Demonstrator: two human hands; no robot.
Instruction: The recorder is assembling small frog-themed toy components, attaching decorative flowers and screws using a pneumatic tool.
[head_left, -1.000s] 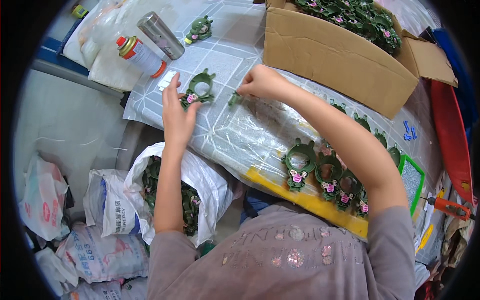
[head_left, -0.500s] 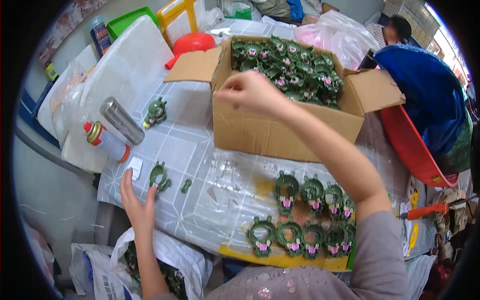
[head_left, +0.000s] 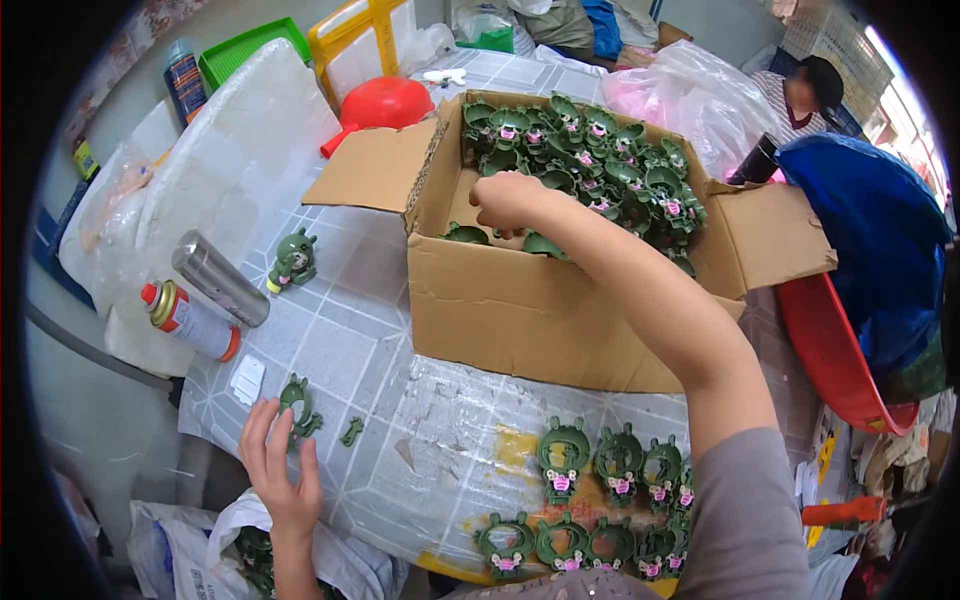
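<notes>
My right hand reaches over the near wall of an open cardboard box. Its fingers are curled together, and whatever they may hold is hidden. The box contains many green plastic animal-shaped ring pieces with pink-and-white decorations, heaped toward the back and right. My left hand is open, fingers apart, at the table's left edge. Just beyond its fingertips lies an undecorated green ring piece, and a small green part sits to the right. Several decorated ring pieces stand in rows at the front right.
A steel flask, a red-capped spray can and a green figurine stand on the left of the table. White foam slabs lean behind them. A red tub is at right; a person sits beyond.
My right hand has dropped from above the box's left front edge into its opening, moving slightly right. The view has shifted, so the table sits lower. My left hand remains open.
</notes>
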